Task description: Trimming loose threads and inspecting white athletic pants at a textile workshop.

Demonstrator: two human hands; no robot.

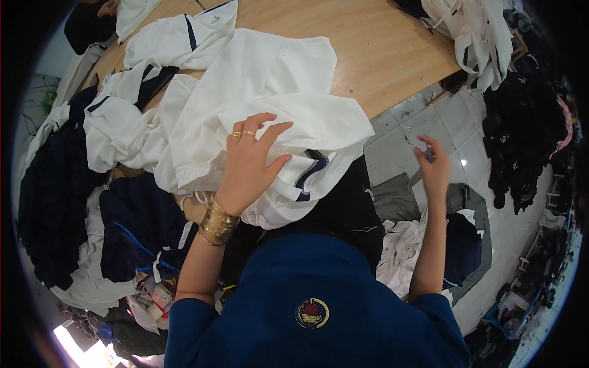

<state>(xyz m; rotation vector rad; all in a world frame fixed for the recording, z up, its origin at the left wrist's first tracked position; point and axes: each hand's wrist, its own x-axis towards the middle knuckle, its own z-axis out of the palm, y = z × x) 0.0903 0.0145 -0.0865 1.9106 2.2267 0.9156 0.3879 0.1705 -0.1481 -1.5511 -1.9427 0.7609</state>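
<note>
White trousers [270, 67] are spread over the table edge and my lap, with a gathered waistband and a white drawstring at the near end. A navy strip with pale overlock stitching [314, 168] shows on a turned-back part. My left hand [251, 156] rests on the white cloth, its fingers apart and slightly bent, with nothing seen in its grasp. Off to the right, clear of the cloth, my right hand [433, 165] is raised above the floor. Its fingers are curled round a small blue object [431, 156], too little of which shows to name.
More white garments with navy trim [178, 43] lie on the wooden table [392, 55] at the far left. Dark navy clothes [138, 221] are heaped at my left. White cloth [402, 251] lies on grey fabric at my right. Black garments [518, 135] stand farther right.
</note>
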